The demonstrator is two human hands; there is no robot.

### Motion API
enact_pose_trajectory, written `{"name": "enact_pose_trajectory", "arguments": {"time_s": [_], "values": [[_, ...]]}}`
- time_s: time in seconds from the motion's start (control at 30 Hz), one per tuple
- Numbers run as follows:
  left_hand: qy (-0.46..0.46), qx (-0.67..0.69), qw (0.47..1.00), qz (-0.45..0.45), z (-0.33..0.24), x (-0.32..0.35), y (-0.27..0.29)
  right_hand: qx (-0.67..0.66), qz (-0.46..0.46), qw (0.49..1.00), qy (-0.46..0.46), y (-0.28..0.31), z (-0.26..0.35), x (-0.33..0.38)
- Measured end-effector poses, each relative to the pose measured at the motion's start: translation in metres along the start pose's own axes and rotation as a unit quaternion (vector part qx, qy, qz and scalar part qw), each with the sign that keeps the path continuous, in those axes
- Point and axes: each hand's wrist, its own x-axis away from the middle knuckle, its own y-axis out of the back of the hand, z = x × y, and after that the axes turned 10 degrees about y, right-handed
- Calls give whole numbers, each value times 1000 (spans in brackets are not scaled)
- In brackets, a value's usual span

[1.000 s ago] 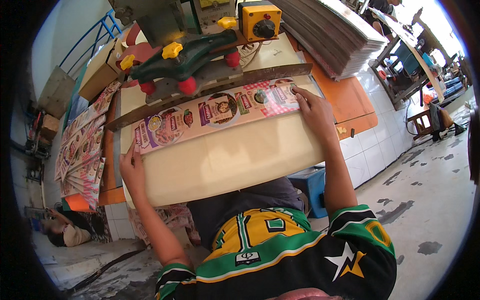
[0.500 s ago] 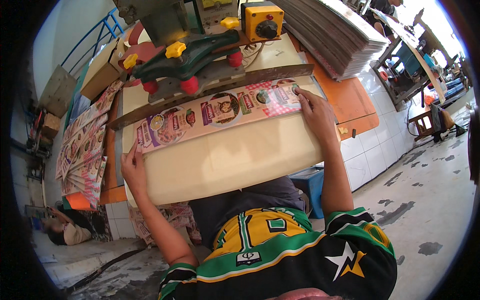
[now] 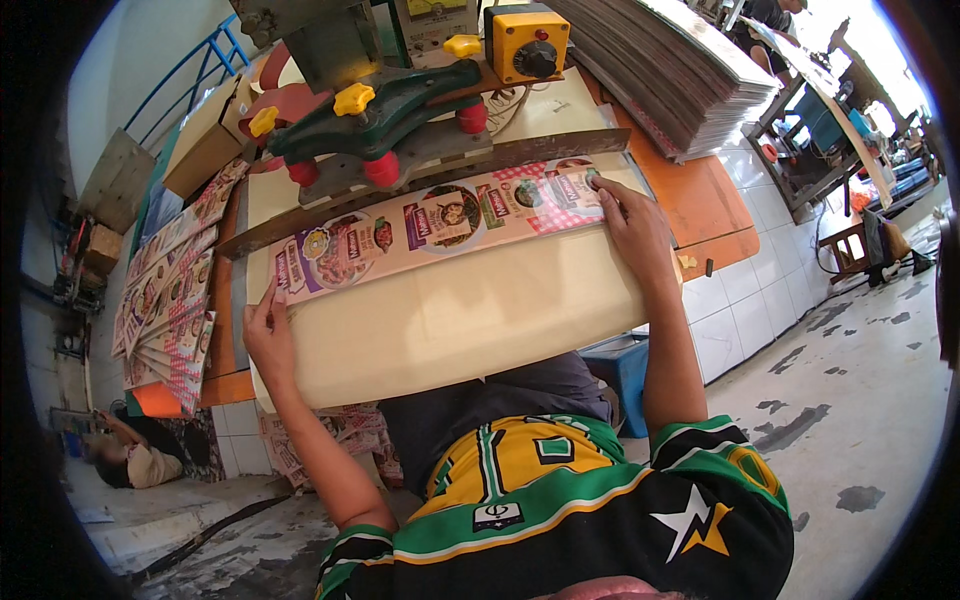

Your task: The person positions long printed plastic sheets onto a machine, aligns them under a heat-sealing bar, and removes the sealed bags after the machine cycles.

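Observation:
A long printed strip (image 3: 400, 232) with food pictures and a red checked pattern lies across a cream board (image 3: 460, 310). Its far edge runs along a metal bar (image 3: 400, 186). My left hand (image 3: 268, 335) pinches the strip's left end between thumb and fingers. At the other end, my right hand (image 3: 632, 222) grips the strip's right corner, thumb on top. The undersides of both grips are hidden. Just beyond the bar stands a dark green machine head (image 3: 385, 112) with yellow knobs and red rubber feet.
Several similar printed strips (image 3: 185, 310) lie overlapping at the left, near a cardboard box (image 3: 205, 140). A yellow control box (image 3: 525, 45) with a black dial sits behind the machine. Tall stacked sheets (image 3: 670, 75) stand at the back right. A blue bin (image 3: 622, 380) is below the board.

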Motion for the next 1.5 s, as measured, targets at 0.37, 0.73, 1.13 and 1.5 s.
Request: {"name": "enact_pose_trajectory", "arguments": {"time_s": [0.37,0.73,1.13,1.5], "values": [[-11,-5,1000,-2,7,-2,-1,-6,-6,1000,-1,-1,0,1],[5,-13,1000,-4,1,0,0,2,-11,1000,16,-1,-2,1],[7,-15,1000,-1,-2,0,0,3,0,1000,4,0,-1,1],[6,-14,1000,-1,-2,0,1,-3,0,1000,1,0,0,1]]}}
